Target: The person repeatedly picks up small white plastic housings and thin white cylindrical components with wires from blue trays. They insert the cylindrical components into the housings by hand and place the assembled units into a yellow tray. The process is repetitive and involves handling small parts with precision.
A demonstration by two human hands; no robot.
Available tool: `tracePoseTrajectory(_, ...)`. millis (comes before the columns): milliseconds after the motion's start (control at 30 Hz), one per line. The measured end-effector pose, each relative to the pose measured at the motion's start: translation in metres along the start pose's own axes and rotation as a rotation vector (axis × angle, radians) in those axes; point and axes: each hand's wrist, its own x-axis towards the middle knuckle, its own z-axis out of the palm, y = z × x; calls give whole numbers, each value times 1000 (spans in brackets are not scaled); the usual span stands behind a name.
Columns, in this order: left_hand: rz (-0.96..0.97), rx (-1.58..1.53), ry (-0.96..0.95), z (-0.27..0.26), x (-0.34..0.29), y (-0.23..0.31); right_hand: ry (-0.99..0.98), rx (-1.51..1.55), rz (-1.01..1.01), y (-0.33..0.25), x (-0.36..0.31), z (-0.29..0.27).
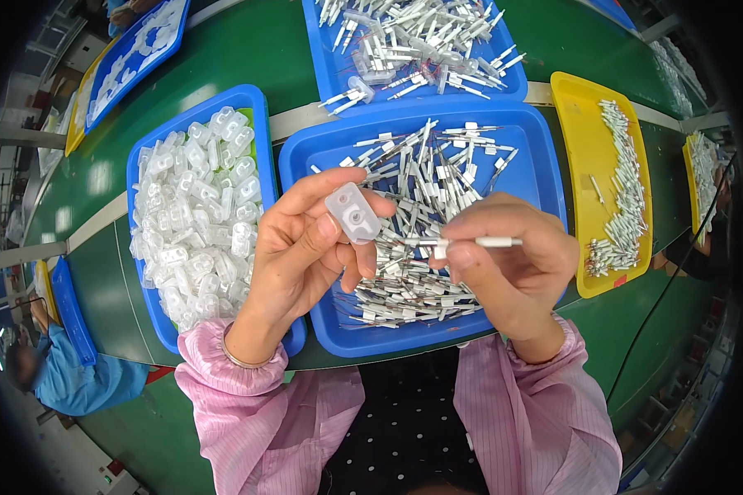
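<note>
My left hand (304, 235) is closed on a small translucent plastic housing (353, 214), rounded at the ends, with two round holes in its face. Facing it, my right hand (516, 256) pinches a thin white rod-shaped part (491, 242) between thumb and fingers. A small white block sits on that part, and its slim end points left toward the housing. A gap separates the two pieces. Both hands are above a blue tray (371, 340) heaped with similar white rods with thin dark leads. The fingertips behind the housing are partly hidden.
On the left, a blue tray (266, 132) holds a pile of translucent housings (194, 206). A farther blue tray (315, 41) contains housings and rods together. At right, a yellow tray (578, 165) carries white rods. All stand on a green table (99, 247); a person in blue (91, 375) is at left.
</note>
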Motion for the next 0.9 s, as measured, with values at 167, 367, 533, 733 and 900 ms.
tracePoseTrajectory(167,9,12,-28,0,0,-1,143,43,141,0,-3,8)
tracePoseTrajectory(367,29,106,-8,2,-2,-1,-15,-405,-296,-3,-1,5)
tracePoseTrajectory(533,142,249,-16,2,0,-2,-110,-534,-464,-5,-5,7)
tracePoseTrajectory(733,195,314,-55,4,-2,0,-145,-526,-454,-5,-5,1)
tracePoseTrajectory(900,126,324,-69,-3,-8,1,-97,-512,-441,-3,-4,1)
